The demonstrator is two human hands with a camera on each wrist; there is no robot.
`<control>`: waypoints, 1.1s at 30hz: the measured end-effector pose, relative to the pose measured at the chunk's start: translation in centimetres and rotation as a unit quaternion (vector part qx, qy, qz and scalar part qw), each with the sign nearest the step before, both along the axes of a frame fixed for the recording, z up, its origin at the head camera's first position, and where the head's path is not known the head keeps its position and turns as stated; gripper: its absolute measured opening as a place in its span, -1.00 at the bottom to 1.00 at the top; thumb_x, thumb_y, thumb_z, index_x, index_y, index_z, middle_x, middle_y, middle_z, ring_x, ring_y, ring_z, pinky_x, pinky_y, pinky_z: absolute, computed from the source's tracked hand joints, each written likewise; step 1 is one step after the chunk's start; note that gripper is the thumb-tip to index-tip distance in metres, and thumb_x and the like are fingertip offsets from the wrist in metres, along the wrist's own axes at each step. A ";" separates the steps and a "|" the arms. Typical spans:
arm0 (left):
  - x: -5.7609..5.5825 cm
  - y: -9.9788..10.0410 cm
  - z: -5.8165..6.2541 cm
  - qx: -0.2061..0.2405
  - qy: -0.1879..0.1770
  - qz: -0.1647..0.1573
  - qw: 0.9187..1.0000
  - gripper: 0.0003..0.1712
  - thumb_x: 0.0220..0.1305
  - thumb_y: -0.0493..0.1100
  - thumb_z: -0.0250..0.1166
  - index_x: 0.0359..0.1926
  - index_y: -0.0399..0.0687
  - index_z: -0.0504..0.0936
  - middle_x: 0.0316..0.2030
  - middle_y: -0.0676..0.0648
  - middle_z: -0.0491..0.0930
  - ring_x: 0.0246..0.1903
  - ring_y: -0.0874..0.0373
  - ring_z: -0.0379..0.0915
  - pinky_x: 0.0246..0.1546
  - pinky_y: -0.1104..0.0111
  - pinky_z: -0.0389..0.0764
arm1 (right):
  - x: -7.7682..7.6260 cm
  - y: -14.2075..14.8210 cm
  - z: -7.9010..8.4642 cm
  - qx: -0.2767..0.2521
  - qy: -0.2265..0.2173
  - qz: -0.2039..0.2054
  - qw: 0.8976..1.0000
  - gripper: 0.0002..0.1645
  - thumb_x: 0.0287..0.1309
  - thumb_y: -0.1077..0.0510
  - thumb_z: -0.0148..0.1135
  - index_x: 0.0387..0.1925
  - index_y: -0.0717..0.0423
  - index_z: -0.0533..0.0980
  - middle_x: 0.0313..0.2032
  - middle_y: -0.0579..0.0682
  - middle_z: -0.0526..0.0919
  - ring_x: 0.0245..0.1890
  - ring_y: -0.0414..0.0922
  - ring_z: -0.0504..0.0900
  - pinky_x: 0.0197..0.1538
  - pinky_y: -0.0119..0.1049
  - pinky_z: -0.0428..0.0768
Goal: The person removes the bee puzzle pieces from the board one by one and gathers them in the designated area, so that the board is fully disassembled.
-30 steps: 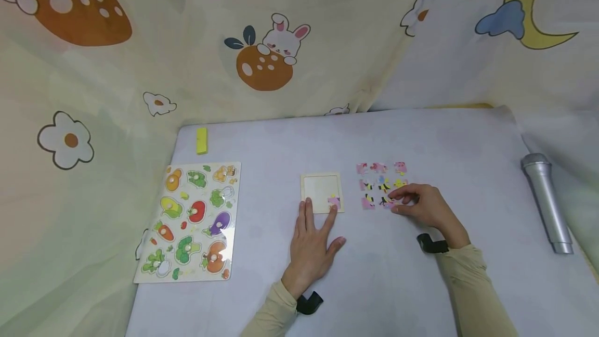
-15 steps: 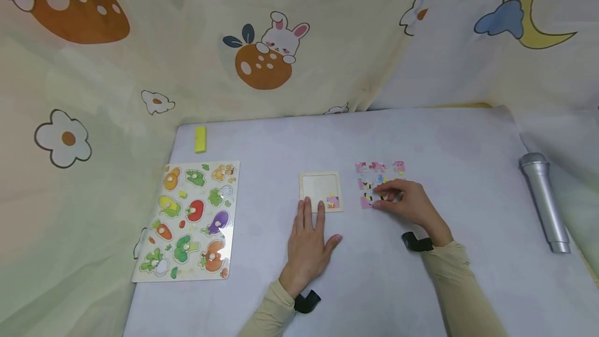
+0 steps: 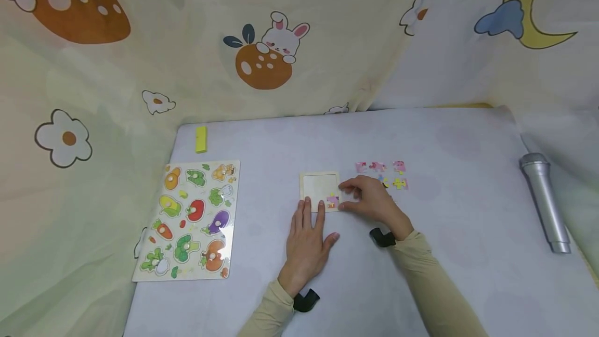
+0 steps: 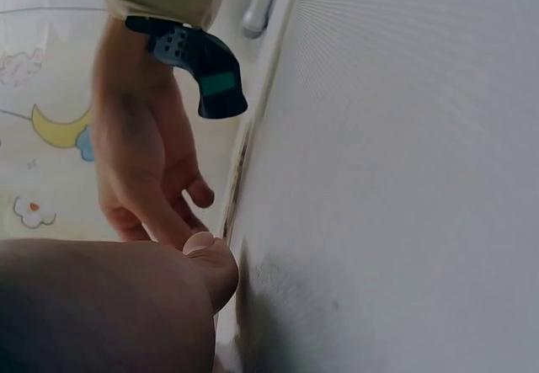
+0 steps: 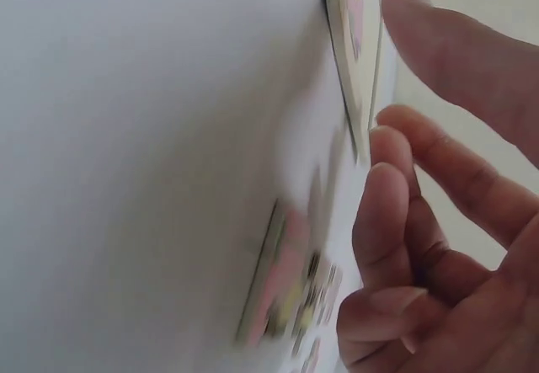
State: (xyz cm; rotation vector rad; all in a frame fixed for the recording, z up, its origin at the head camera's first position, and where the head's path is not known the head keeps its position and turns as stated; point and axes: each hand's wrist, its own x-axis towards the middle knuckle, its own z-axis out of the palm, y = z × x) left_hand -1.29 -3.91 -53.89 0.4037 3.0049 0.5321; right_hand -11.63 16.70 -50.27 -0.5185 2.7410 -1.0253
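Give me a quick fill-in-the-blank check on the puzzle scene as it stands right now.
The left hand rests flat on the table, fingertips at the near edge of the small ____ tray.
The vegetable peg board lies to the ____ of the tray.
The silver microphone lies near the table's ____ edge.
Missing words: puzzle; left; right

Table [image 3: 421, 285] covered in pale lilac cloth, lower frame. Cartoon curtains [image 3: 140, 66] hung behind: bunnies, flowers upper left; moon, cloud upper right. Scene evenly lit.

White table [image 3: 421, 134]: vegetable board [image 3: 192, 220], puzzle tray [image 3: 320, 190], loose pieces [image 3: 381, 167], microphone [image 3: 544, 201], yellow block [image 3: 201, 139].
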 end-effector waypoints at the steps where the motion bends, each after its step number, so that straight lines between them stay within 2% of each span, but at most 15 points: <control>1: 0.0 0.0 0.0 0.001 -0.003 0.000 1.000 -0.05 0.55 0.30 0.15 0.68 -0.13 0.12 0.65 -0.39 -0.05 0.66 -0.28 -0.19 0.61 -0.07 0.11 | 0.0 -0.4 0.1 0.012 -0.004 0.000 1.000 -0.43 -0.01 0.06 0.72 0.03 0.19 0.74 -0.24 0.03 0.74 -0.32 -0.11 0.55 -0.22 -0.29 0.50; 5: 0.0 0.0 0.1 0.003 -0.012 -0.001 1.000 -0.05 0.56 0.30 0.13 0.69 -0.11 0.11 0.66 -0.38 -0.07 0.67 -0.27 -0.22 0.61 -0.08 0.09 | 0.0 -1.3 0.1 0.039 -0.018 0.004 0.999 -0.45 -0.01 0.04 0.72 0.01 0.15 0.73 -0.23 0.00 0.72 -0.29 -0.13 0.55 -0.19 -0.27 0.50; 10: 0.0 0.0 0.0 -0.002 -0.017 -0.001 1.000 -0.05 0.56 0.31 0.12 0.69 -0.09 0.09 0.67 -0.37 -0.08 0.68 -0.26 -0.23 0.62 -0.08 0.07 | 0.1 -1.8 0.0 0.046 -0.027 0.004 0.999 -0.53 -0.01 0.06 0.72 -0.07 0.11 0.73 -0.25 -0.01 0.69 -0.27 -0.12 0.54 -0.16 -0.25 0.50; 17: 0.0 0.0 -0.1 0.000 -0.014 0.001 1.000 -0.05 0.55 0.31 0.15 0.69 -0.08 0.10 0.67 -0.36 -0.08 0.67 -0.26 -0.21 0.62 -0.09 0.07 | 0.1 -2.1 0.3 0.045 -0.033 -0.023 0.998 -0.36 -0.07 0.10 0.76 0.05 0.20 0.66 -0.25 0.00 0.71 -0.30 -0.11 0.56 -0.18 -0.24 0.52; 20: 0.0 0.0 -0.2 -0.001 -0.013 0.000 1.000 -0.05 0.55 0.31 0.14 0.69 -0.08 0.10 0.67 -0.37 -0.08 0.67 -0.26 -0.22 0.62 -0.09 0.07 | 0.1 -2.2 0.4 0.050 -0.036 -0.033 0.998 -0.39 -0.09 0.09 0.77 0.00 0.20 0.68 -0.29 -0.01 0.70 -0.33 -0.13 0.54 -0.21 -0.25 0.49; 26: 0.0 0.0 -0.2 0.000 -0.009 -0.001 1.000 -0.05 0.55 0.30 0.15 0.69 -0.10 0.11 0.67 -0.38 -0.07 0.67 -0.28 -0.21 0.62 -0.11 0.07 | 0.1 -2.3 0.4 0.048 -0.057 -0.022 0.997 -0.60 -0.01 0.09 0.72 -0.15 0.12 0.73 -0.32 -0.03 0.67 -0.32 -0.13 0.50 -0.21 -0.28 0.46; 33: -0.1 -0.1 -0.1 -0.001 -0.012 -0.001 1.000 -0.05 0.55 0.31 0.15 0.69 -0.09 0.10 0.67 -0.38 -0.08 0.67 -0.27 -0.21 0.62 -0.11 0.07 | 0.0 -2.5 0.4 0.045 -0.051 -0.008 0.998 -0.52 0.00 0.12 0.71 -0.05 0.15 0.70 -0.28 -0.02 0.66 -0.31 -0.13 0.51 -0.20 -0.28 0.47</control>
